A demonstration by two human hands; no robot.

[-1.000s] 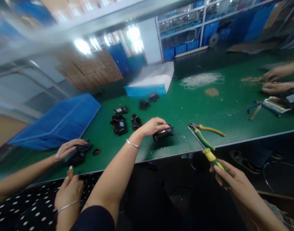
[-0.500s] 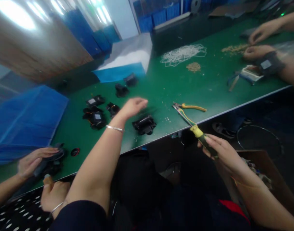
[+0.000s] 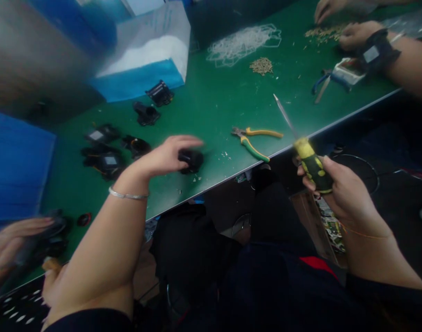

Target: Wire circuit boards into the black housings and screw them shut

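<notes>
My left hand is at a black plastic part on the green bench, fingers apart and thumb close to it; the hand covers some of the part. Whether the thumb touches it I cannot tell. My right hand is closed around the yellow and dark green handle of a screwdriver, whose bare shaft points up and away over the bench edge. Left of the screwdriver lies a pair of cutting pliers with spread yellow and green handles.
Several black assemblies lie left on the bench. Behind stand a blue-fronted box, white loops and a heap of small screws. A co-worker's hands are at the right, another's hand at the left.
My left hand has come down to the black part, its fingers now around its far side. The screwdriver has swung up and right, away from the pliers. The view has shifted.
</notes>
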